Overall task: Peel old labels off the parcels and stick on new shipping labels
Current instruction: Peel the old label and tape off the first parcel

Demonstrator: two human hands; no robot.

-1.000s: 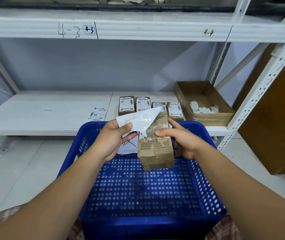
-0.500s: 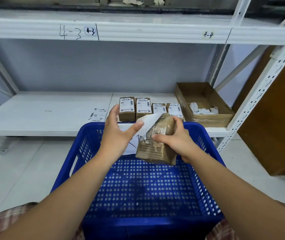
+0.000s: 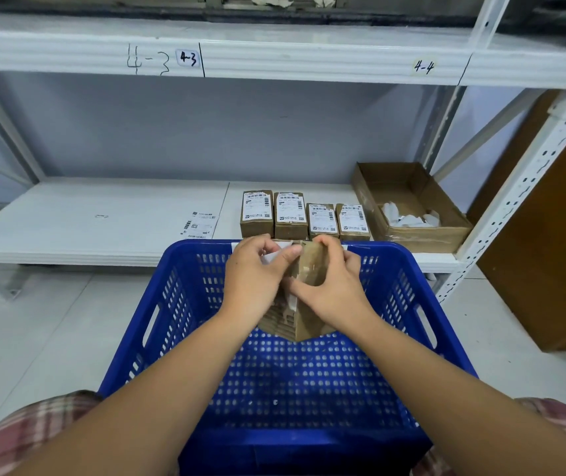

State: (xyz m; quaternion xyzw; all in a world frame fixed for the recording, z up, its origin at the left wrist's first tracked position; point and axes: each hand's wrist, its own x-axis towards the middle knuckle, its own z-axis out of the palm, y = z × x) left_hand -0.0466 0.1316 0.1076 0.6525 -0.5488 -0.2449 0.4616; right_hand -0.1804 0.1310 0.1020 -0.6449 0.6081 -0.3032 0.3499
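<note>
nearest: plaid sleeves at both lower corners, forearms stretched out over a blue basket [image 3: 291,389], perforated floor showing.

mid: brown parcel [image 3: 310,326] stood on end over the basket's far half, one corner toward the camera; resting on the basket floor or clear of it, cannot tell. right hand [image 3: 334,292] wrapped round the parcel's right side, fingers curled over the top, thumb laid across the front face; judged a brace against the pull. left hand [image 3: 252,281] at the upper left edge, thumb and fingers pinched on a white flap of old label [image 3: 274,258]. more white strip lower on the face beside the right thumb, so peel judged part done. torn card layers below; apt to rip further under a fast pull.

beyond: white shelf [image 3: 85,228], four labelled parcels [image 3: 305,219] in a tight row just behind the basket rim, judged finished and kept apart. loose label sheet [image 3: 199,225] flat to their left, handy for sticking. open cardboard tray [image 3: 425,237] to their right, white scraps inside, probably for peelings.

far: grey wall, upper shelf marked 4-3 and 4-4, perforated white upright and brown panel at right, pale tiled floor.
</note>
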